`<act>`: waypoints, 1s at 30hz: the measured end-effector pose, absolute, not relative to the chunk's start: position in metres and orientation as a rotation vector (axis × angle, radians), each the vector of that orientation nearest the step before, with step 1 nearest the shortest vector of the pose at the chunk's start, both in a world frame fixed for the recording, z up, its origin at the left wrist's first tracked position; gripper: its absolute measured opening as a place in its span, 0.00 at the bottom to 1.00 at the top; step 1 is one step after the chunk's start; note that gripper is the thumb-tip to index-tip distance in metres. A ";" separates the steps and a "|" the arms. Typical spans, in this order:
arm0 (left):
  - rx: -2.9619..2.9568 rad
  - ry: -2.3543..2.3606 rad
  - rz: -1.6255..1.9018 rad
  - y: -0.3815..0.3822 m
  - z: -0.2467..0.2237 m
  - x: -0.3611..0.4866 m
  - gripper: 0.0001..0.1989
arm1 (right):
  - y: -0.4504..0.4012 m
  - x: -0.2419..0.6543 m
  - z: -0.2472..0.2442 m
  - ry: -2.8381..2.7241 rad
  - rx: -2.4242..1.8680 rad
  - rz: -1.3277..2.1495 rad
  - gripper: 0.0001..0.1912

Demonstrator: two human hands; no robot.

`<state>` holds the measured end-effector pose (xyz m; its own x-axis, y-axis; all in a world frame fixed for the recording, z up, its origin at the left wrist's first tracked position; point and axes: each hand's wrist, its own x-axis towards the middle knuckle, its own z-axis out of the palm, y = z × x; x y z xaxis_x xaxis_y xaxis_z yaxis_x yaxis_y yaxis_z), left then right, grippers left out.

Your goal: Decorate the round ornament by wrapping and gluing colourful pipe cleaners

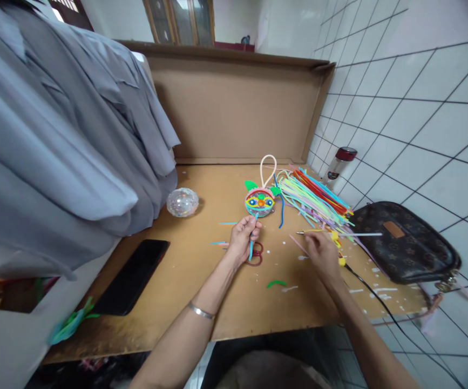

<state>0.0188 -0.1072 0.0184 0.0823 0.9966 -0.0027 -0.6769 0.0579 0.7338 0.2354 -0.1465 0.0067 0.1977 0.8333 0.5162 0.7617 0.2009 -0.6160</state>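
Note:
My left hand [246,236] is closed round a thin blue strip [251,250], just below a round decorated ornament [260,202] with green ears, blue eyes, an orange nose and a white loop. My right hand [321,249] lies over the yellow glue gun [334,237], whose metal tip points left; its fingers are bent and closed on it. Red-handled scissors [257,258] lie partly behind my left hand. A pink strip [298,244] lies between my hands, and a short green piece [276,283] is nearer the front edge.
Colourful strips [314,197] are heaped at the back right, near a bottle [339,163] and a dark bag [407,243]. A clear ball [182,202] and black phone [134,276] lie left. Grey cloth [63,124] hangs left; a black cord [395,321] crosses the right edge.

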 end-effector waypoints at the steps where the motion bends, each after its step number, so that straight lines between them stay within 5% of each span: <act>1: 0.673 0.616 1.397 -0.107 0.018 0.019 0.24 | -0.143 0.222 0.010 -1.538 -1.467 0.261 0.15; 9: 0.695 0.704 1.444 -0.107 0.020 0.018 0.26 | -0.116 0.127 0.031 -1.168 -1.114 1.023 0.16; 30: 0.688 0.785 1.446 -0.103 0.015 0.013 0.25 | -0.094 0.118 0.037 -1.062 -1.003 1.192 0.09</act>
